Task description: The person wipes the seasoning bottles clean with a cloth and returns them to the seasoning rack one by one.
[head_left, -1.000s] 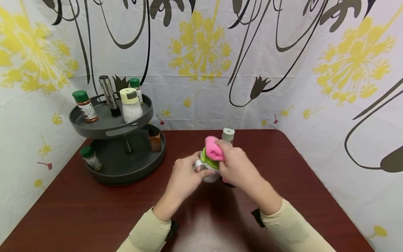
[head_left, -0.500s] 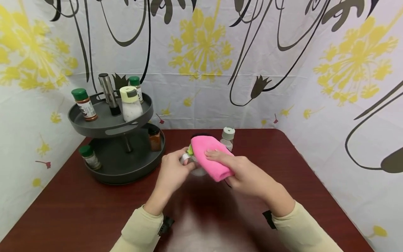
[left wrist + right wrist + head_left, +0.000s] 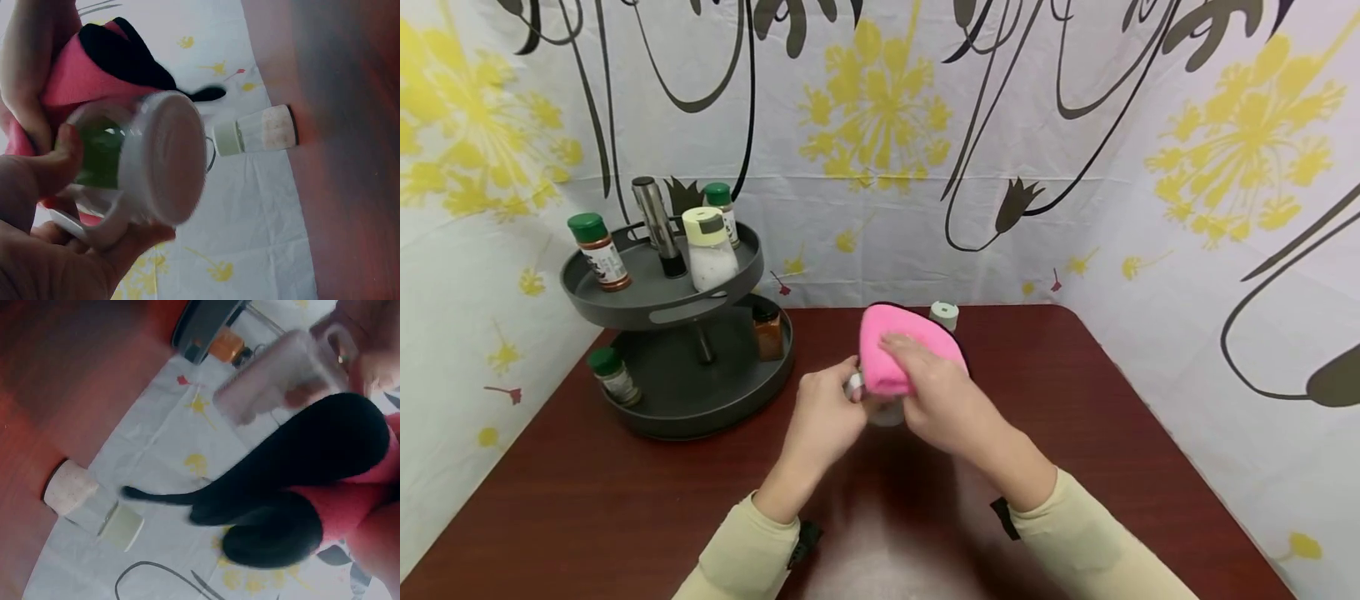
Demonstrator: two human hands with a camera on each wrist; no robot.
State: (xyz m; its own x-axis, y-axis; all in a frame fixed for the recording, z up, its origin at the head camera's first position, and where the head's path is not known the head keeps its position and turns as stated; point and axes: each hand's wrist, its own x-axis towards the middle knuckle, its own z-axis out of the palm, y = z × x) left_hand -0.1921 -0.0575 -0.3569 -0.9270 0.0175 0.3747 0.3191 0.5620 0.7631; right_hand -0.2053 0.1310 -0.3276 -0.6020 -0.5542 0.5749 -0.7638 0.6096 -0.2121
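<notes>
Half a second on, pinching the pink cloth [image 3: 904, 321] higher with the right hand [image 3: 951, 404], against the top of the clear cup [image 3: 167, 159], above the table [image 3: 587, 508]; gripping the handle [image 3: 100, 230] with the left hand [image 3: 823, 417]; probably still mid-wipe.

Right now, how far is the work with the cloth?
Possibly done: bottles stand on the two-tier rack; wiping unconfirmed. In hand: the left hand holds a clear container, the right hand a pink cloth at its top. Perhaps left: the pale-capped bottle on the table.
</notes>
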